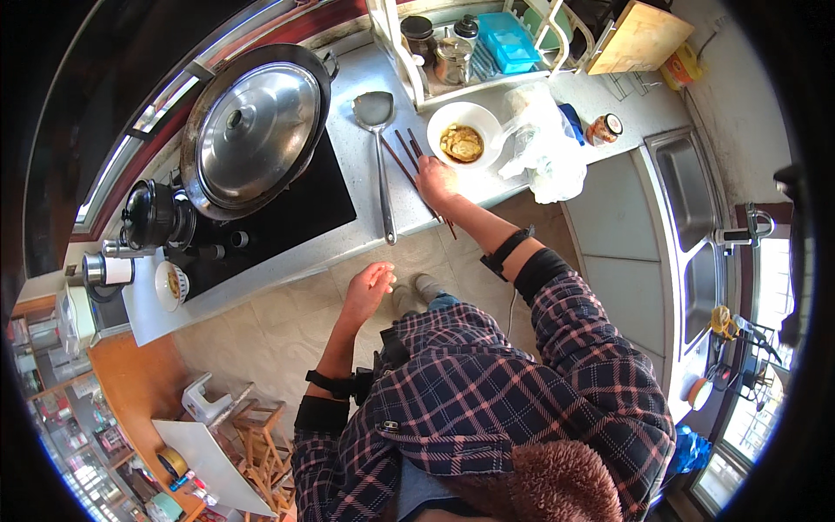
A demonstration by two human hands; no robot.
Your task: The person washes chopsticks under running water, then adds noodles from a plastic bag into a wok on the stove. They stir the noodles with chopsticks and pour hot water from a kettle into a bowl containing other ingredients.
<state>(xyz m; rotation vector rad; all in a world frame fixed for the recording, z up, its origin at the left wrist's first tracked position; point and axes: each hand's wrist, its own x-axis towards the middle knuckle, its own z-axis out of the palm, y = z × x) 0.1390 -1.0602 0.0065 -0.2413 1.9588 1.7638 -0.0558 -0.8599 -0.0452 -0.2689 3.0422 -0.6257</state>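
Note:
My right hand (437,183) is on the worktop just left of a white bowl (481,122), its fingers closed round dark brown chopsticks (401,161). The sticks' ends show on both sides of the hand; the fingertips are partly hidden. In the bowl is brown liquid with a pale yellow piece of food (461,143). Left of the chopsticks lies a metal spatula (384,165), its long handle pointing toward me. My left hand (369,289) hangs in front of the counter, over the floor, its fingers curled together with nothing seen in them.
A large lidded wok (257,122) stands on the black cooktop (304,200), with a dark pot (148,213) beside it. A small bowl (167,285) sits at the counter's left end. Right of the white bowl are a plastic bag (544,152), a jar (604,130) and the sink (687,178).

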